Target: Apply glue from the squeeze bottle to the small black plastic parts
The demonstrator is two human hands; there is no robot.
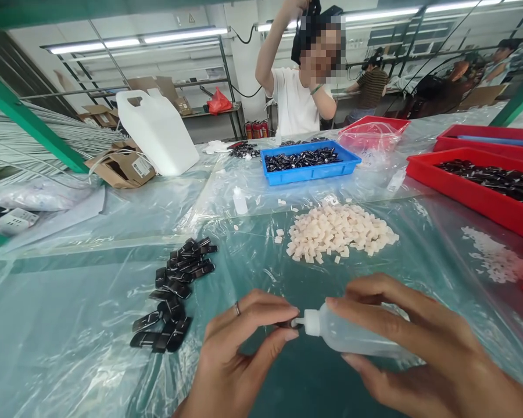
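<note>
My left hand (pixel 244 342) pinches a small black plastic part (pixel 286 324) between thumb and fingertips; most of it is hidden by the fingers. In my right hand (pixel 422 342) lies a translucent squeeze bottle (pixel 359 334), tilted on its side. Its narrow nozzle points left and meets the end of the black part. Left of my hands, a loose row of similar black parts (pixel 174 290) rests on the plastic-covered table (pixel 91 302). Beyond the bottle is a heap of small cream-coloured pieces (pixel 337 232).
Further back stand a small white bottle (pixel 240 201), a blue tray (pixel 314 173) of black parts and a white jug (pixel 157 133). Red trays (pixel 475 191) line the right side. Across the table is a person (pixel 296 98) with one arm raised. Green posts (pixel 35 122) frame the bench.
</note>
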